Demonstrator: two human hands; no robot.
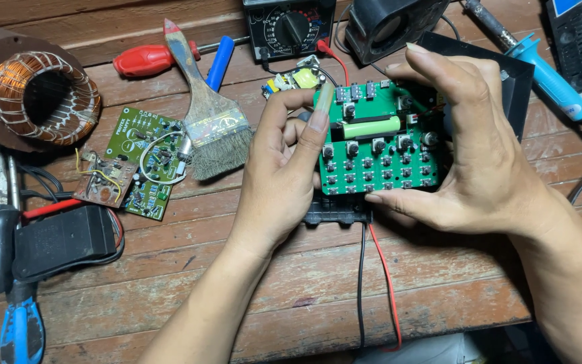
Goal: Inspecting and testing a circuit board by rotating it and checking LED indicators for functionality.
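Worn wooden planks (318,283) make up the bench, and over them both hands grasp a green circuit board (380,152) between them: the left hand (284,175) pinches its left edge with thumb and long-nailed fingers, the right hand (469,155) cups its right edge with fingers curled. Red and black wires (377,269) trail from under the board towards the bench's near edge, while farther left lie a paintbrush (207,114), a smaller green board (146,162) and a copper coil (42,98).

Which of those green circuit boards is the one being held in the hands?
The large green board with button rows, gripped by left hand and right hand. The smaller green board lies untouched beside the paintbrush.
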